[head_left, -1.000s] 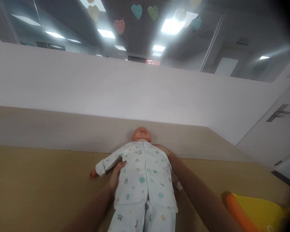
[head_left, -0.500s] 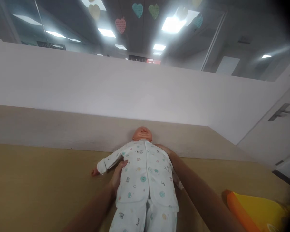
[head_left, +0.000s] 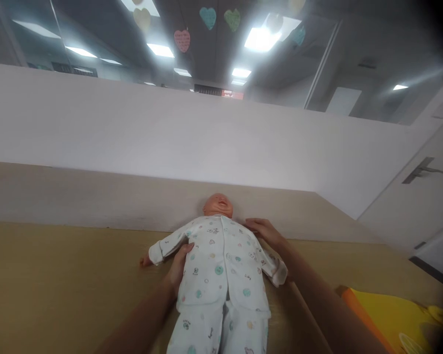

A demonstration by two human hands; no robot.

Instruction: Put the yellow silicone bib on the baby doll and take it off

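Left hand [head_left: 177,272] presses open fingers against a baby doll [head_left: 218,270] at its side. Right hand [head_left: 266,232] lies spread-fingered at the shoulder.

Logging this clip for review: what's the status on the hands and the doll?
Left hand against the baby doll's side, below its sleeve. Right hand at the doll's other shoulder. Yellow-and-orange object off to the right, apart from the doll.

Left hand [head_left: 178,270], right hand [head_left: 264,232] on baby doll [head_left: 217,265]
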